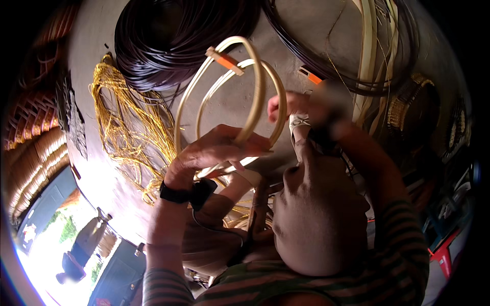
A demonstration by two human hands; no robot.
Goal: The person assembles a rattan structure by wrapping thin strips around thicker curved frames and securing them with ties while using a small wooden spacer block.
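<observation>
My left hand (224, 148), with a dark band at its wrist, is closed round the lower part of a frame of pale cane hoops (279, 92). The hoops stand upright, set apart from each other. Across their top sits a wooden clip with an orange face (227, 61). To the right, my right hand (292, 106) is raised with its fingers curled in, apart from the hoops; whatever they hold, if anything, is hidden. Just beyond it shows another orange-faced clip (310, 75), partly lost in a blur; whether that hand touches it I cannot tell.
A big coil of dark cane (138, 53) lies on the grey floor ahead. Golden strands (109, 86) spread at the left, and pale flat strips (366, 56) lie at the far right. My knee (321, 219) rises beneath my hands. A bright doorway (66, 239) opens at lower left.
</observation>
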